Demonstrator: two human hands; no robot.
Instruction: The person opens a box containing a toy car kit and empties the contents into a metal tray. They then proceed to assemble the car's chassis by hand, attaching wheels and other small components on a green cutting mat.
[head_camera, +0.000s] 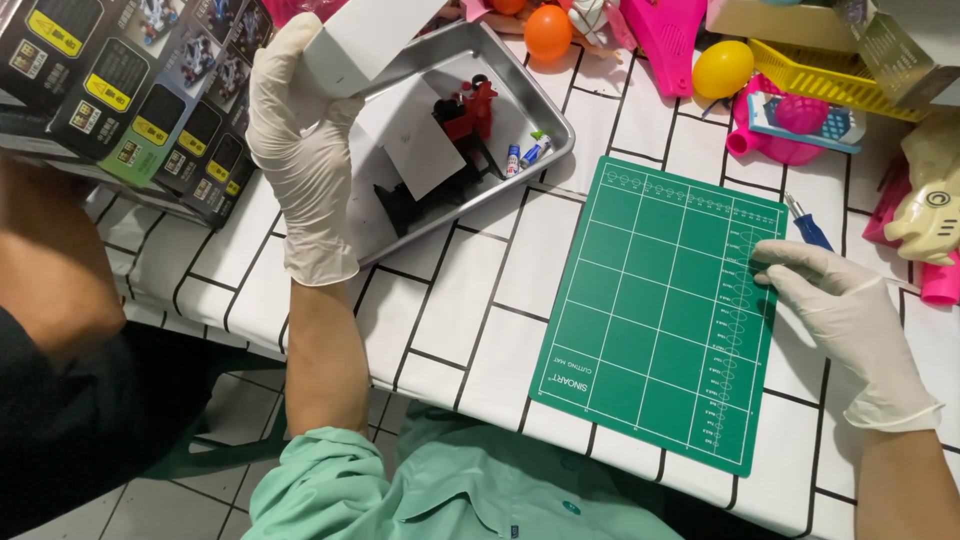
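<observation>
View from above of a person in white gloves at a table (480, 330) covered in a white cloth with black grid lines. The left hand (300, 150) is raised and closed around a white box (365, 40), held tilted above a metal tray (520, 85). The tray holds red and black toy parts (455, 140), a white sheet and small batteries. The right hand (840, 315) lies flat and open, fingers resting on the right edge of a green cutting mat (650, 300). A blue-handled screwdriver (808, 228) lies just beyond those fingers. Bright plastic toys crowd the far side
</observation>
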